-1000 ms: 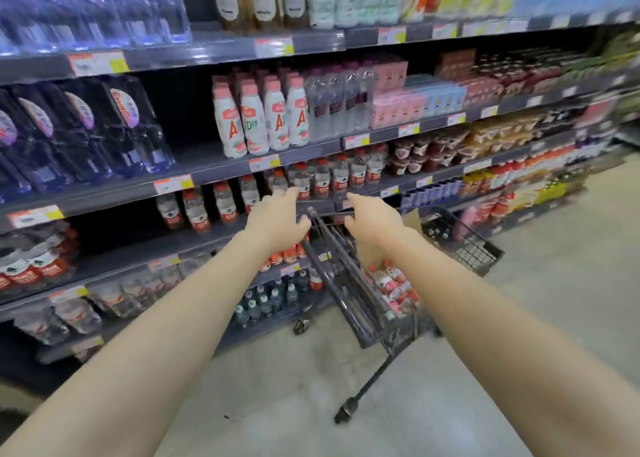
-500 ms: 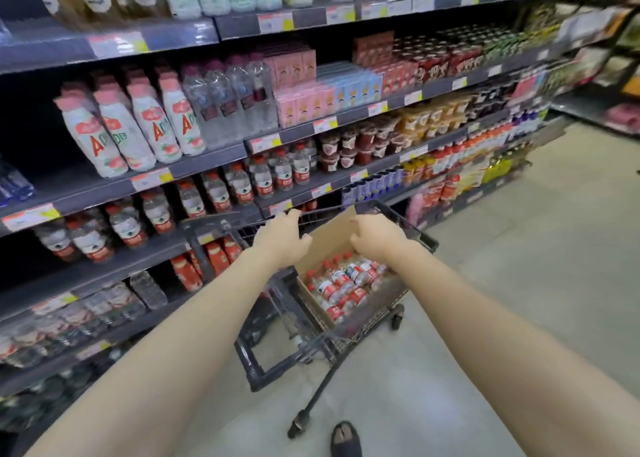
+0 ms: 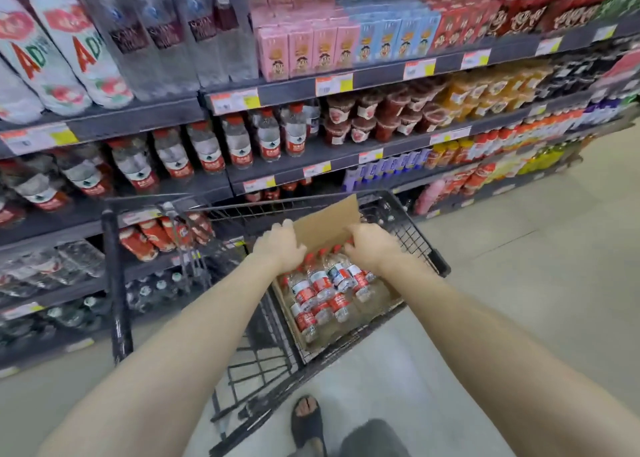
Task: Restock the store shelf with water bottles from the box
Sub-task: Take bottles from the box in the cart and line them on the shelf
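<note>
An open cardboard box (image 3: 327, 222) sits in the basket of a black wire cart (image 3: 417, 238). It holds several small water bottles (image 3: 323, 294) with red caps and red labels, lying packed together. My left hand (image 3: 278, 249) is down on the bottles at the box's far left, fingers curled under and hidden. My right hand (image 3: 372, 249) rests on the bottle tops at the far right, fingertips curled over the red caps. No bottle is lifted. The same water bottles (image 3: 207, 148) stand in a row on the dark shelf (image 3: 304, 152) behind the cart.
The shelving runs along the left and back, packed with large bottles, pink and blue cartons (image 3: 341, 46), cups and juice. The cart's handle bar (image 3: 116, 283) stands upright at the left. My sandalled foot (image 3: 306, 418) is below the cart. Pale floor lies to the right.
The view has swung right and closer to the shelf and cart. Both hands moved from the cart's edge down into the box onto the bottles.
</note>
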`<action>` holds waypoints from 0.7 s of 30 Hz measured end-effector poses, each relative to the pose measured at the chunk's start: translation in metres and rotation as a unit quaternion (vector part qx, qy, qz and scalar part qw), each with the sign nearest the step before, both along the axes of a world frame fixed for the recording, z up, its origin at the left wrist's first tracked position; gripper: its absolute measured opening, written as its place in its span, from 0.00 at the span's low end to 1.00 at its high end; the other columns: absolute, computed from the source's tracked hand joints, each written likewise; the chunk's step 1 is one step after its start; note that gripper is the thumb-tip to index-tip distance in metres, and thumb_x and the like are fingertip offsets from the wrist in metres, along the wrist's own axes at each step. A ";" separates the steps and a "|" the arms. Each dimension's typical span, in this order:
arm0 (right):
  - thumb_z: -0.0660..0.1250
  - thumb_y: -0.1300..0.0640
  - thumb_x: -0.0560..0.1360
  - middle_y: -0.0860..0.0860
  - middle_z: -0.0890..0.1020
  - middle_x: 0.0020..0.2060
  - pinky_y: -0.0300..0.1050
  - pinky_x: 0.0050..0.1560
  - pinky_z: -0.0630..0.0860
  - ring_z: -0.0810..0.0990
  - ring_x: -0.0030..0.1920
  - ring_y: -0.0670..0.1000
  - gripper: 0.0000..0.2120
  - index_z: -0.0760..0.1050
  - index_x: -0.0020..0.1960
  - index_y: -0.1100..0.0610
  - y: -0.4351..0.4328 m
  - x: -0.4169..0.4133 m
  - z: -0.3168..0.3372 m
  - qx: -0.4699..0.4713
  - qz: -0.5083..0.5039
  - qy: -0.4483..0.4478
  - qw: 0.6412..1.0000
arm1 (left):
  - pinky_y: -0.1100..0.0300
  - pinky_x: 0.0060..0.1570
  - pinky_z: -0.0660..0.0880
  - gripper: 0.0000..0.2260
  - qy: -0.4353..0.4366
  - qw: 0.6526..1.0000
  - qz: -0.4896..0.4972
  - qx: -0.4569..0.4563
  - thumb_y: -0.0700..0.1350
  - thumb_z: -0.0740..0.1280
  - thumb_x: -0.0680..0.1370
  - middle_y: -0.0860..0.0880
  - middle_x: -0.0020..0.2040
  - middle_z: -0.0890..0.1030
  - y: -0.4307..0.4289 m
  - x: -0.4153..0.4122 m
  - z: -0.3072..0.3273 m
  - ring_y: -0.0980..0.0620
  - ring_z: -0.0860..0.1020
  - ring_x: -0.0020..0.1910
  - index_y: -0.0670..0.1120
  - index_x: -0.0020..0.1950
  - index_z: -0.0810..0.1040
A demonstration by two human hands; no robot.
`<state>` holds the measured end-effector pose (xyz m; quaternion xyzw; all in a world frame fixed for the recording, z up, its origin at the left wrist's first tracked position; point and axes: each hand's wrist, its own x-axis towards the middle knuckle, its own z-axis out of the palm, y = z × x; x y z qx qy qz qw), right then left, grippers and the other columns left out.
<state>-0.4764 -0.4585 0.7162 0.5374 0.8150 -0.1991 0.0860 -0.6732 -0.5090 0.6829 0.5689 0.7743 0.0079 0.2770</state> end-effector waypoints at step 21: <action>0.60 0.52 0.80 0.56 0.81 0.45 0.49 0.47 0.79 0.83 0.48 0.60 0.12 0.79 0.52 0.57 0.189 -0.019 -0.245 -0.233 0.062 -0.068 0.968 | 0.48 0.56 0.80 0.25 -0.101 0.932 0.303 -0.173 0.55 0.67 0.82 0.38 0.62 0.80 0.119 0.045 -0.203 0.38 0.82 0.59 0.39 0.70 0.67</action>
